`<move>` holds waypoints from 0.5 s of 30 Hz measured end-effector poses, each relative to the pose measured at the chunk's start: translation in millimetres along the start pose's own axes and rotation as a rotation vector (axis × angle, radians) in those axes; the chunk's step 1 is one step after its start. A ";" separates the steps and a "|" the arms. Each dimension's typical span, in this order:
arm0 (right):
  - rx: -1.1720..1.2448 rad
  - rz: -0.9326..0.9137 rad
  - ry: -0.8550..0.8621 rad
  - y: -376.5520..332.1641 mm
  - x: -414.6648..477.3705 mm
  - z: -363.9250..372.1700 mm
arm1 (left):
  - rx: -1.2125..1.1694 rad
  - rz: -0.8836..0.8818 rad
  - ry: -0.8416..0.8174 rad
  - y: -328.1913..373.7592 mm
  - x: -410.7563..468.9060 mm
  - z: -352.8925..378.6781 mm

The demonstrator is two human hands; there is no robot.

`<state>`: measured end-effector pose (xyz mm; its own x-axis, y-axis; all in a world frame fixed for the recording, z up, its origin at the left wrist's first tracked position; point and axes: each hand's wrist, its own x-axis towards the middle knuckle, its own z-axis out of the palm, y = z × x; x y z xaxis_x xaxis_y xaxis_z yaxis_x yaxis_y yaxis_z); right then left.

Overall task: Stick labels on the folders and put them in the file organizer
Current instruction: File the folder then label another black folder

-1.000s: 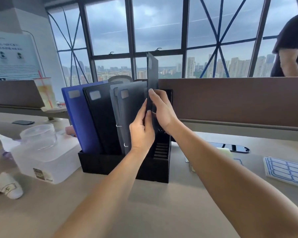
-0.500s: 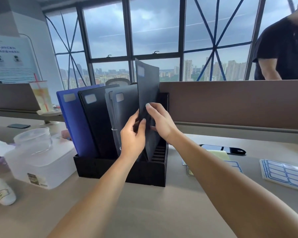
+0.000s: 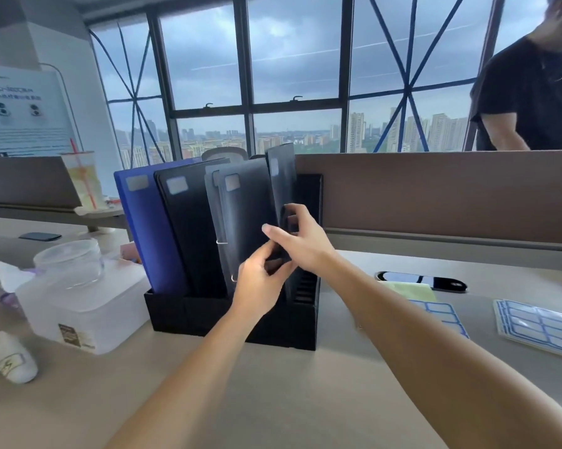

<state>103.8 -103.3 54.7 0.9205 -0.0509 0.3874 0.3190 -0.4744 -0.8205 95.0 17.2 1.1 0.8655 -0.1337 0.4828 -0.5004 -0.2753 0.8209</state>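
A black plastic file organizer point(image 3: 227, 319) is standing on a pale beige surface point(image 3: 273, 400), seen from the head of a person reaching out with both bare arms. Four flat plastic folders are already leaning in its slots. A blue folder point(image 3: 143, 228) is sitting at the organizer's left end, a black folder point(image 3: 188, 228) is next to it, and then come two grey folders point(image 3: 244, 209) close together. Each is showing a pale rectangular label near its top corner.

A fifth, dark grey folder point(image 3: 282, 179), also labelled, is standing almost upright toward the organizer's right end and poking higher than the rest. Both hands are holding it. The left hand point(image 3: 260, 283) is curling its fingers round the folder's near edge low down, and the right hand point(image 3: 300, 241) is pinching the same edge just above. The hands are hiding whether its bottom is resting in a slot.

The filing is looking close to finished, with seating this folder and letting go probably all that is left. Sheets of blue-bordered blank labels point(image 3: 539, 328) are lying on the surface to the right of the organizer, and no unfiled folder is showing there.
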 end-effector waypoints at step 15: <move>-0.425 0.023 -0.044 13.2 -91.3 -113.2 | 0.097 0.057 -0.311 40.2 -84.9 39.1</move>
<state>-1.5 -204.4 56.1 0.9380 -0.0331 0.3451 0.1850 -0.7940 -0.5791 2.3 -19.8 -18.9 0.8091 -0.4316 0.3989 -0.5570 -0.3466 0.7547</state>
